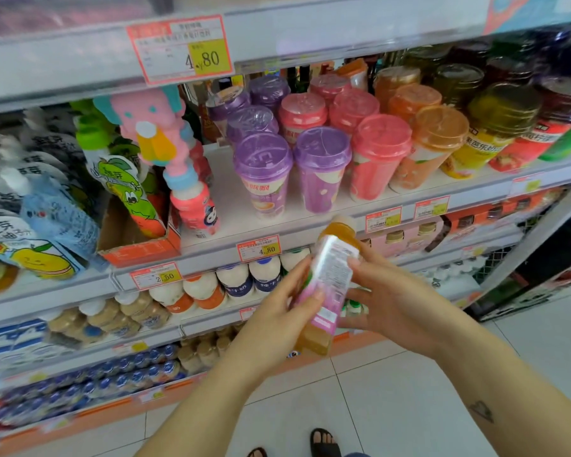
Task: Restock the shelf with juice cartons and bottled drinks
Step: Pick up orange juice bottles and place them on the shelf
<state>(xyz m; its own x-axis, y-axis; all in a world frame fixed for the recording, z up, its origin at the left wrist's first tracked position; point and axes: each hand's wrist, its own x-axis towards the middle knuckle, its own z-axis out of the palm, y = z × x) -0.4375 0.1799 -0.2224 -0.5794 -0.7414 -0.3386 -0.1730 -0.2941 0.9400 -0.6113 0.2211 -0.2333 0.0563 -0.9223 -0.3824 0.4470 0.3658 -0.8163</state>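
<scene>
Juice bottle [333, 270] — left hand [277, 321], right hand [397, 301]

Middle shelf [226, 192]: upright lidded cups in rows, purple cups [262, 169], pink cups [379, 150], orange cups [437, 135]. Left end: cardboard box [139, 250] holding pouches [126, 183], perhaps drinks. Shelf below [211, 319]: bottles [233, 278] packed tight.

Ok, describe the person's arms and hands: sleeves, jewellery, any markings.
Left forearm and right forearm are bare, no sleeves in view. Left hand and right hand show no gloves, rings or watch. A small dark triangular tattoo sits on the right forearm.
</scene>
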